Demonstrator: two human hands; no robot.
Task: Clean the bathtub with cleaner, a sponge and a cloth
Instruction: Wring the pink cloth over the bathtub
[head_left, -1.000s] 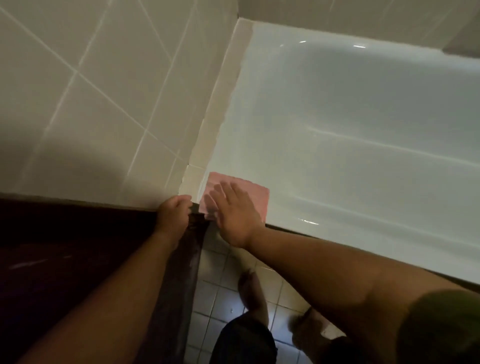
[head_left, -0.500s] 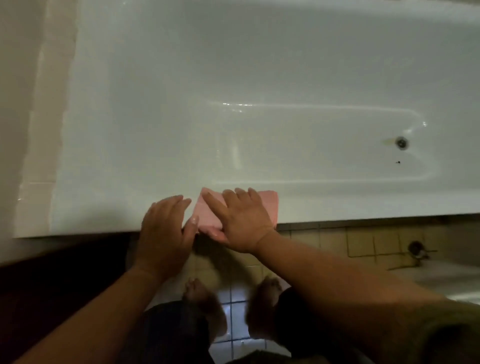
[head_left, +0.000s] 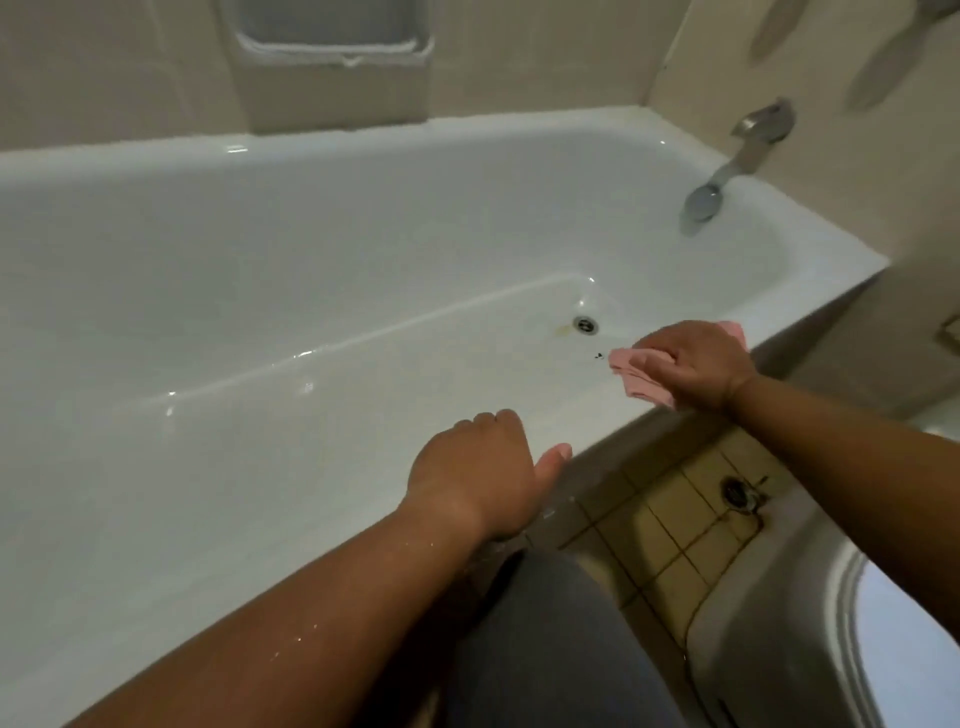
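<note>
Counting first: one white bathtub (head_left: 260, 291), one pink cloth (head_left: 641, 376), two bare hands, one drain (head_left: 585, 324), one spout (head_left: 702, 203).

Pressing down on the pink cloth with the right hand (head_left: 696, 366), palm flat over it and fingers curled around its upper edge, pinning it against the tub's near rim toward the spout end. Showing pink at both ends of that hand: a rumpled fold sticking out to the left toward the drain, a small corner peeking out past the knuckles on the right. Running the cloth's long axis roughly along the rim, left to right.

Resting the left hand (head_left: 480, 467) on the same near rim, further toward the middle of the tub, gripping nothing, fingers bent over the inner edge and thumb lying along the outer side. Keeping the two hands well apart.

Stretching the tub's long axis from lower left to upper right, with the drain in the floor near the right end and the metal spout angling down over the far right corner. Lying just beside the cloth, on the tub floor, a couple of small dark specks (head_left: 598, 356). Recessing a soap niche (head_left: 332, 31) into the tiled wall behind. Showing below the rim a tiled floor (head_left: 670, 512) with a floor drain (head_left: 737, 492), and at lower right a white fixture rim (head_left: 852, 613). Blocking the lower middle of the view, a knee in blue-grey fabric (head_left: 550, 649).
</note>
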